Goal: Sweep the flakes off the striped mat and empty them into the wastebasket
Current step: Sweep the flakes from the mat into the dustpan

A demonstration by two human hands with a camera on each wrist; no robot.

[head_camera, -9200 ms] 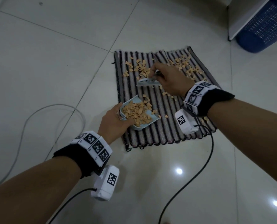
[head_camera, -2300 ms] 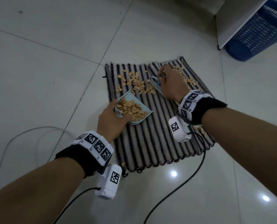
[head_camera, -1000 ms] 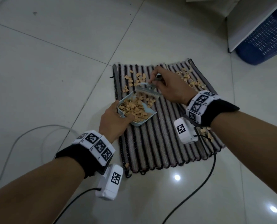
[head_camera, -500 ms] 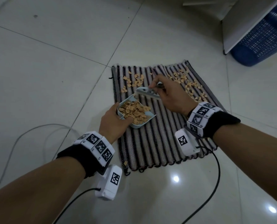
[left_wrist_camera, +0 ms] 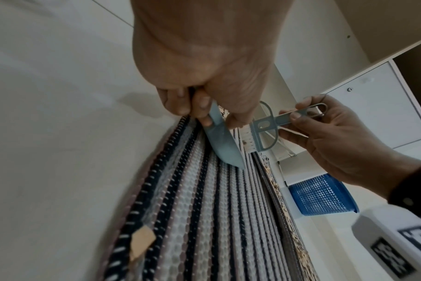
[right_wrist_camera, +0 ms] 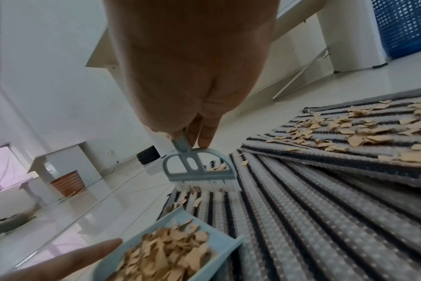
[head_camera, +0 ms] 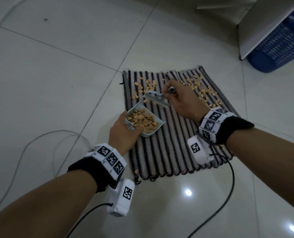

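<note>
A striped mat (head_camera: 173,145) lies on the tiled floor, with tan flakes (head_camera: 148,86) scattered at its far left and more flakes (head_camera: 204,91) at its far right. My left hand (head_camera: 123,133) grips a pale blue dustpan (head_camera: 143,121) heaped with flakes; its lip rests on the mat. My right hand (head_camera: 178,100) pinches the handle of a small blue brush (head_camera: 156,98), held just beyond the dustpan. The brush (right_wrist_camera: 199,171) has its white bristles down on the mat (right_wrist_camera: 324,218). The blue mesh wastebasket (head_camera: 280,45) stands at the far right.
A white cabinet panel (head_camera: 263,23) stands beside the wastebasket. A grey cable (head_camera: 31,148) loops over the floor at left, and black wrist cables (head_camera: 228,186) trail near the mat's front edge. An orange basket (right_wrist_camera: 67,182) stands far off.
The brush swept flakes into the dustpan, then lifted back toward the far left pile. The left hand keeps the dustpan in nearly the same place.
</note>
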